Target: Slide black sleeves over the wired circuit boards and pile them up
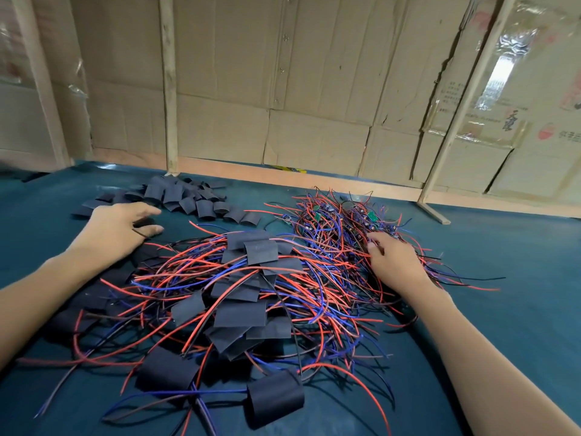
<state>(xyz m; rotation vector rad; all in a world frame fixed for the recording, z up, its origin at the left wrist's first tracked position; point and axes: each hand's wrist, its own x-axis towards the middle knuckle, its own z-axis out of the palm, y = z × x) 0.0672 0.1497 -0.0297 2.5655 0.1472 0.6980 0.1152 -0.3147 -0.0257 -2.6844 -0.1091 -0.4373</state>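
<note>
The heap of bare wired circuit boards [342, 221] lies at the far right of the table [503, 325], a loose tangle with no single long axis, its red, blue and black leads trailing outward. The right hand [393, 262] lies on the near right edge of that heap, fingers curled into the wires; whether it has pinched one board I cannot tell. Left of the heap, across a bare strip of table, lies the scatter of empty black sleeves [188, 196]. The left hand [116, 228] rests at that scatter's near edge, fingers spread and holding nothing, so it is the nearer one to a sleeve. Nearer than the heap, between the forearms, spreads the pile of sleeved boards [248, 297]; its leads overlap the heap's edge and may snag a board lifted out.
</note>
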